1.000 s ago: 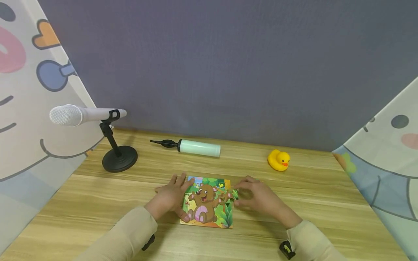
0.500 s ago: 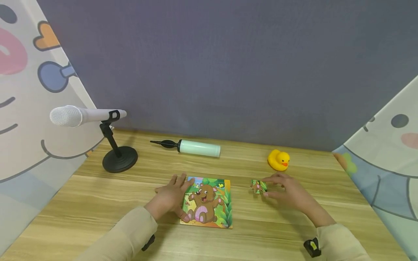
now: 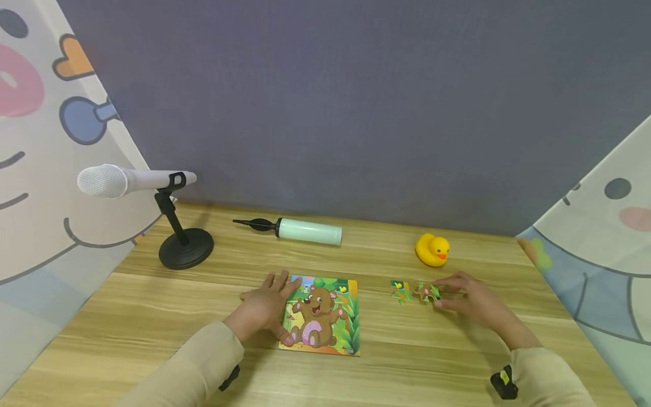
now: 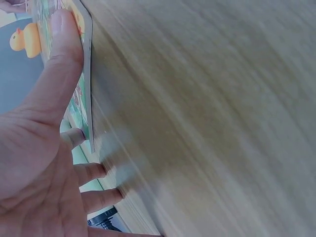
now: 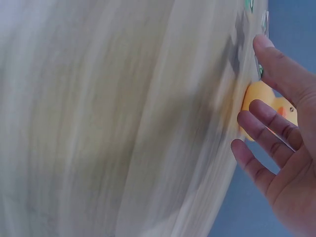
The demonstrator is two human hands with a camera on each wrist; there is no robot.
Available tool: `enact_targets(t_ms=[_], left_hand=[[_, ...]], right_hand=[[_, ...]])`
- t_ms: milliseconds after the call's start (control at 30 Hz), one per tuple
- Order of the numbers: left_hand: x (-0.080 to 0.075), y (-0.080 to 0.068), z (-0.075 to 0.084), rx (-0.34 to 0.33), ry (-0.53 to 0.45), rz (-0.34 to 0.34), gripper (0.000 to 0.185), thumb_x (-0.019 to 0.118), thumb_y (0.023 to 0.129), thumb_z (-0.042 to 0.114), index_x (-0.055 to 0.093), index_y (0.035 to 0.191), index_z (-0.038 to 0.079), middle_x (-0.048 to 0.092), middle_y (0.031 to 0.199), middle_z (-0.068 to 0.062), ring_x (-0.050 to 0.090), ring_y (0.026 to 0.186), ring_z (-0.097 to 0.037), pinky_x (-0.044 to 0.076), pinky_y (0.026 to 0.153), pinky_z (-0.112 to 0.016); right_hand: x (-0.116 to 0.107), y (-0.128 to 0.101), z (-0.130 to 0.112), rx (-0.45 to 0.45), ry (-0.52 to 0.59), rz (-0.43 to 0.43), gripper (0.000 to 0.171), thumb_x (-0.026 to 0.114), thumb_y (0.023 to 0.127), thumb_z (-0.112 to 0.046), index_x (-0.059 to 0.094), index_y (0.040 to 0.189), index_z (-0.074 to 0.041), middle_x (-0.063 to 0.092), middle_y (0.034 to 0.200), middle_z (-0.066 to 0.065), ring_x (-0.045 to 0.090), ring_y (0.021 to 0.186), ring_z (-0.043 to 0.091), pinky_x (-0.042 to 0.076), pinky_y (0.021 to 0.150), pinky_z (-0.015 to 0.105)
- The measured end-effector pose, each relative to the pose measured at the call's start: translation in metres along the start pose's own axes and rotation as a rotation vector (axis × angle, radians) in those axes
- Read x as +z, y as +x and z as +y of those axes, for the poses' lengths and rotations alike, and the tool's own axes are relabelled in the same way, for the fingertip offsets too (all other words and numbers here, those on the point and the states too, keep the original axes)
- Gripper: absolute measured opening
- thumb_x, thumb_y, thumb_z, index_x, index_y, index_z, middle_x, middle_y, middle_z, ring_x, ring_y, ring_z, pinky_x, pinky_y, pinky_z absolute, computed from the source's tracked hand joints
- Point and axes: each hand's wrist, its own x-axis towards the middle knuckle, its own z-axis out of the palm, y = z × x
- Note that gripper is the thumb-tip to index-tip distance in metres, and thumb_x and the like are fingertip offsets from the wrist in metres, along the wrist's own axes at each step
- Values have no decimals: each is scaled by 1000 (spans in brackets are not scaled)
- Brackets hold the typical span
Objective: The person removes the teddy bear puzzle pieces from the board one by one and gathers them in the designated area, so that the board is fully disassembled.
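Head view shows a loose puzzle piece lying flat on the wooden worktop, touched at its right edge by the right hand, whose fingers are loosely spread and only lightly bent, not pinching it. A second loose piece lies just to its left, apart from the hand. Further left sits the bear puzzle board; the left hand rests flat on its left edge with fingers spread and the thumb on the picture. Beyond the pieces stands a yellow rubber duck. A pale green hand pump and a white microphone on a black stand occupy the far left.
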Motion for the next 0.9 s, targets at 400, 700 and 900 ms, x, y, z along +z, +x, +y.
enact_targets(t_ms=[400,700,900], left_hand=[[1,0,1,-5,14,-8,124,94,57,49,33,159,10,25,163,-25,26,146,-53,44,79,-83],[3,1,-2,-8,7,-9,125,93,57,50,32,159,10,23,164,-25,24,147,-52,43,80,-83],[3,1,-2,-7,14,-9,126,93,57,50,32,159,10,23,164,-25,24,147,-52,44,79,-83]], right_hand=[[2,1,11,78,11,-74,50,79,89,-38,70,127,-7,63,118,16,64,107,40,53,86,61],[3,4,10,64,-3,-94,49,80,88,-34,69,127,-7,61,119,16,63,106,38,53,88,60],[0,6,9,34,-14,-127,53,81,87,-32,66,129,-2,60,120,20,63,105,40,53,87,60]])
